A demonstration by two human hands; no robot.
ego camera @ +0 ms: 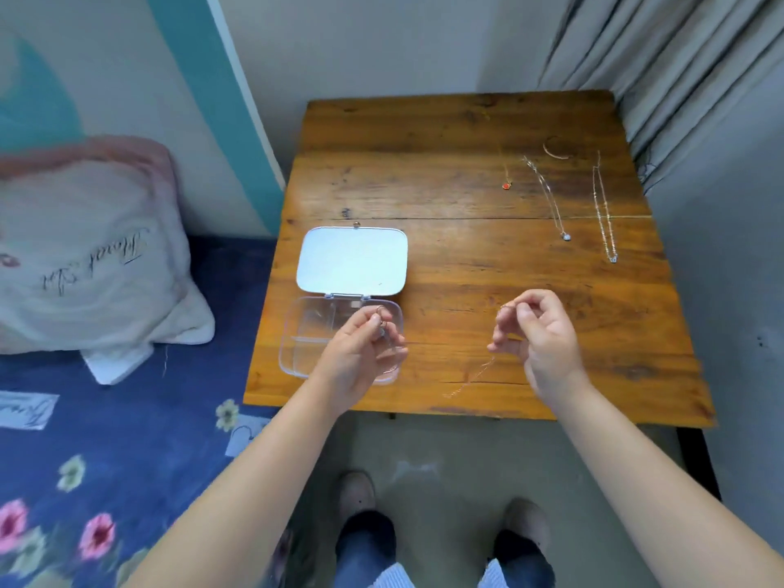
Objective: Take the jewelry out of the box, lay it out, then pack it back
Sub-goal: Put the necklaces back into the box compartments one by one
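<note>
A clear plastic jewelry box (305,333) lies open at the table's near left, its mirrored lid (352,261) folded back flat. My left hand (360,354) hovers over the box and pinches a small ring-like piece with a pendant. My right hand (539,333) pinches one end of a thin gold chain (471,377) that trails down toward the table's front edge. Laid out at the far right are a red-pendant necklace (505,185), two silver necklaces (551,201) (604,214) and a bangle (553,148).
The wooden table (424,184) stands in a corner, with grey curtains (679,78) on its right. A bed with a blue floral sheet (127,439) and a white pillow (85,248) lies to the left. My feet show below the table's front edge.
</note>
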